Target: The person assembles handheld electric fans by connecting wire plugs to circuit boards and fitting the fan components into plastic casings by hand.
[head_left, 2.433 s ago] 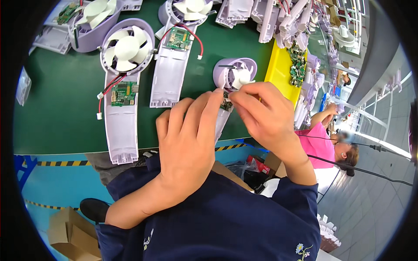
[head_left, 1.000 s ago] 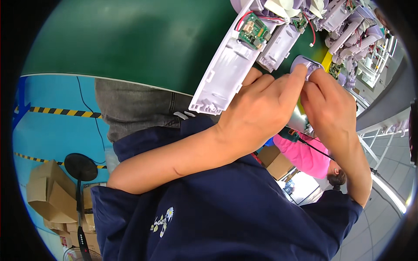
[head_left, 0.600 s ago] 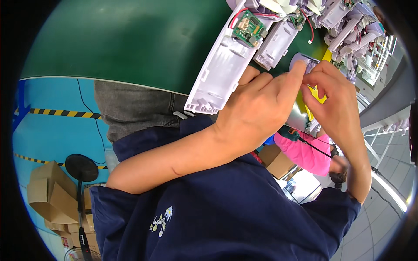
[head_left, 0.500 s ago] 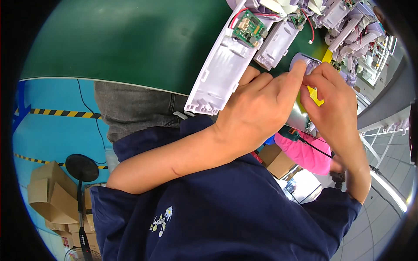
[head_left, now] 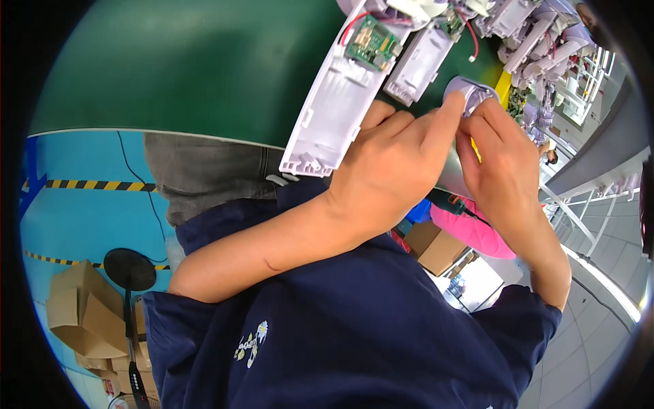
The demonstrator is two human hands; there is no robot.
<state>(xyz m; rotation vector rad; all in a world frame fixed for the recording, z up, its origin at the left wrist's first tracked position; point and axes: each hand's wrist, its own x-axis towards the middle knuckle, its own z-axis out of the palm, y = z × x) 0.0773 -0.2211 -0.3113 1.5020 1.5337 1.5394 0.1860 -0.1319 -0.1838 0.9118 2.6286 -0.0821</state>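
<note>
A small curved pale lilac plastic part (head_left: 470,87) sits at the fingertips of both hands. My left hand (head_left: 398,160) reaches across with its index finger stretched to the part's near edge; its other fingers are curled. My right hand (head_left: 503,153) pinches at the same part, thumb and index finger close together; anything smaller between them is hidden. Left of my left hand lies a long open pale lilac housing (head_left: 334,112) carrying a green circuit board (head_left: 373,44) and red wire. Whether my curled left fingers touch this housing I cannot tell. Beyond them lies a shorter housing (head_left: 417,68).
The green tabletop (head_left: 170,68) spreads to the left. Many lilac housings with wires (head_left: 538,48) are heaped at the far right, beside a yellow strip (head_left: 503,87). A dark tool with a cable (head_left: 446,201) is under my right arm, near a person's pink sleeve (head_left: 470,228).
The whole view has shifted slightly, so the housings appear farther left. My right fingertips have moved up onto the small lilac part. My left index finger stays at it.
</note>
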